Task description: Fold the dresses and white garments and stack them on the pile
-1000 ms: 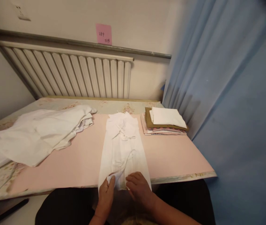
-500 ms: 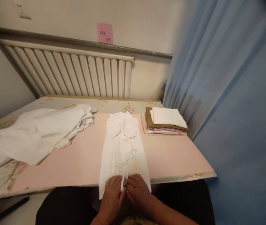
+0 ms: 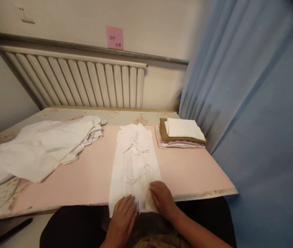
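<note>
A white garment with thin ties (image 3: 132, 162) lies in a long narrow strip, its near end hanging over the table edge towards my lap. My left hand (image 3: 124, 214) rests on the lower left of the garment, fingers stretched out and lying on the cloth. At the lower right edge, my right hand (image 3: 163, 200) has its fingers bent around the cloth, thumb side hidden. Loose ties and wrinkles run along the middle of the garment.
A loose heap of white cloth (image 3: 45, 144) covers the left. Folded cloths (image 3: 185, 129) are stacked at the right back, beside a blue curtain (image 3: 252, 120). Pink cloth (image 3: 84, 182) covers the table. A radiator (image 3: 84, 82) stands behind it.
My hands have moved apart from the middle of the garment's near end. The right hand went right and up to the garment's edge, and the tie there was let go.
</note>
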A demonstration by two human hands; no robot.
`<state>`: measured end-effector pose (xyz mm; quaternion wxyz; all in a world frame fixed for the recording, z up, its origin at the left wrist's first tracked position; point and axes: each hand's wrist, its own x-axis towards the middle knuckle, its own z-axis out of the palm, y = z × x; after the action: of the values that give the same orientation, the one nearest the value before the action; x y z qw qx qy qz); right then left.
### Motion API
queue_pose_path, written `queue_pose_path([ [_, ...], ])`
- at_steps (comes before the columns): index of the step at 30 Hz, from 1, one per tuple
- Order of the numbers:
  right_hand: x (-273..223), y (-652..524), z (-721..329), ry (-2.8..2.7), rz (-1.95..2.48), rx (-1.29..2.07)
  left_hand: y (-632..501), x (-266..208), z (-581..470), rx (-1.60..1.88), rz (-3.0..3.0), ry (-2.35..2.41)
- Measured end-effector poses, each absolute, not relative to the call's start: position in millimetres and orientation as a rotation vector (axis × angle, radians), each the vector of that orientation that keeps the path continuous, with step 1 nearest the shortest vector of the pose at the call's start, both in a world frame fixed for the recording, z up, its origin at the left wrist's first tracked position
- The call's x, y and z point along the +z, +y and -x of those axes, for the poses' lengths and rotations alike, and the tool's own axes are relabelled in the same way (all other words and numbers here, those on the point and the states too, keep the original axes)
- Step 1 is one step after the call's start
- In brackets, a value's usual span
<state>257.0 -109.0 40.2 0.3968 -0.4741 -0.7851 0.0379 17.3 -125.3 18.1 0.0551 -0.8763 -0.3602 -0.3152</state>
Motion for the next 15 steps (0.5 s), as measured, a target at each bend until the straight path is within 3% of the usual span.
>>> queue_pose_path([
  [5, 22, -71, -265, -2.043, 1.373, -0.106, -93, 33, -31, -1.063, 2.557, -1.252],
  [15, 16, -62, -263, -2.206, 1.550, -0.065, -17, 6, -28, -0.909, 2.423, -1.776],
])
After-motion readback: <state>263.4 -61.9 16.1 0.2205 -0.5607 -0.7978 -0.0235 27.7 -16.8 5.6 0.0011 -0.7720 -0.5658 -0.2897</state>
